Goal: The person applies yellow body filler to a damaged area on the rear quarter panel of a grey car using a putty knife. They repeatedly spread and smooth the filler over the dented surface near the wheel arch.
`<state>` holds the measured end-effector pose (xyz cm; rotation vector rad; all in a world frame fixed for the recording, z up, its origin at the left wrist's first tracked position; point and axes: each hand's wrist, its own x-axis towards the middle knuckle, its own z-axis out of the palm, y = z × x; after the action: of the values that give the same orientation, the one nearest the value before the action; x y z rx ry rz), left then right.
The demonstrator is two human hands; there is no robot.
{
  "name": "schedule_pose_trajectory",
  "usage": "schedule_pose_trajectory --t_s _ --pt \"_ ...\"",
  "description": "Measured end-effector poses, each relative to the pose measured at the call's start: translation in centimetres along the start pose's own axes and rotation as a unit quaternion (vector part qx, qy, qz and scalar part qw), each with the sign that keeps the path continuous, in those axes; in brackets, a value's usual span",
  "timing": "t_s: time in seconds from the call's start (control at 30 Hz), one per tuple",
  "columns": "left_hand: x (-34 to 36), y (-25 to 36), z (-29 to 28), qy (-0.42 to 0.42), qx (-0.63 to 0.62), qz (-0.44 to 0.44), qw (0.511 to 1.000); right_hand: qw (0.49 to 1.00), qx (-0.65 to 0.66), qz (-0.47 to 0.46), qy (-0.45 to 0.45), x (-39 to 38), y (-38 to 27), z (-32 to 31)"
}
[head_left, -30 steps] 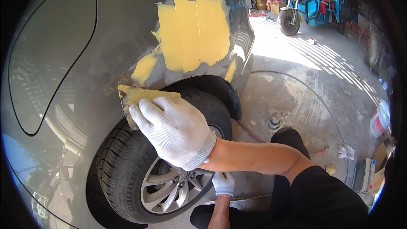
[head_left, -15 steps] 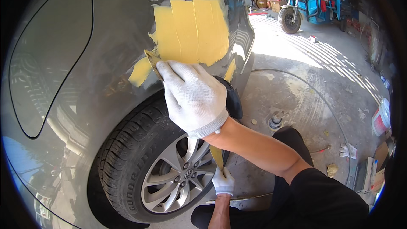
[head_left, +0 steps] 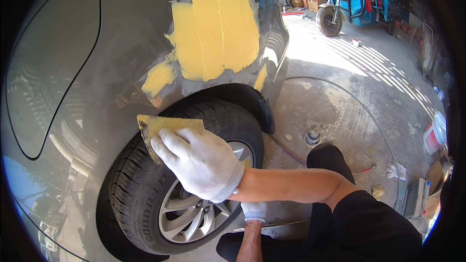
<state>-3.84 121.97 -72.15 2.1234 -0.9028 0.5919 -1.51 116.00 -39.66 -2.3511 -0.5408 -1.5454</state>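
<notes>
My right hand (head_left: pixel 196 165), in a white knitted glove, pinches a flat putty spreader (head_left: pixel 170 123) smeared with yellow filler. It hangs in front of the tyre (head_left: pixel 131 184), just below the wheel arch and apart from the car body. Above it, a large yellow patch of body filler (head_left: pixel 216 36) covers the grey rear panel, with a smaller dab (head_left: pixel 159 78) at its lower left. My left hand (head_left: pixel 255 211), also gloved, is low beside the alloy wheel (head_left: pixel 194 218). My right forearm hides its fingers; half a second ago they gripped a yellow-smeared putty knife.
A hose (head_left: pixel 357 99) curves over the concrete floor, near a grey metal cylinder-like object (head_left: pixel 313 136). A loose white glove (head_left: pixel 395 170), a white-and-red bucket (head_left: pixel 435 131) and cardboard (head_left: pixel 437 179) are at the right. A blue cargo tricycle (head_left: pixel 359 2) stands behind.
My right hand has moved down and left, taking the spreader off the panel. The small filler dab looks wider and smoother. The left hand's fingers and its putty knife have become covered by my right arm.
</notes>
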Motion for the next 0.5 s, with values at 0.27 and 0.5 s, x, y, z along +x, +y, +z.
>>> schedule_pose_trajectory --t_s 0.27,0.5 --pt "1.4 2.5 -3.3 -0.032 -0.289 -0.311 0.905 0.975 0.183 0.124 0.021 -6.8 6.6 -6.5" --pt "3.6 5.1 -7.0 -0.067 -0.581 -0.324 0.744 0.946 0.193 0.234 -0.118 -9.6 11.8 -10.6"
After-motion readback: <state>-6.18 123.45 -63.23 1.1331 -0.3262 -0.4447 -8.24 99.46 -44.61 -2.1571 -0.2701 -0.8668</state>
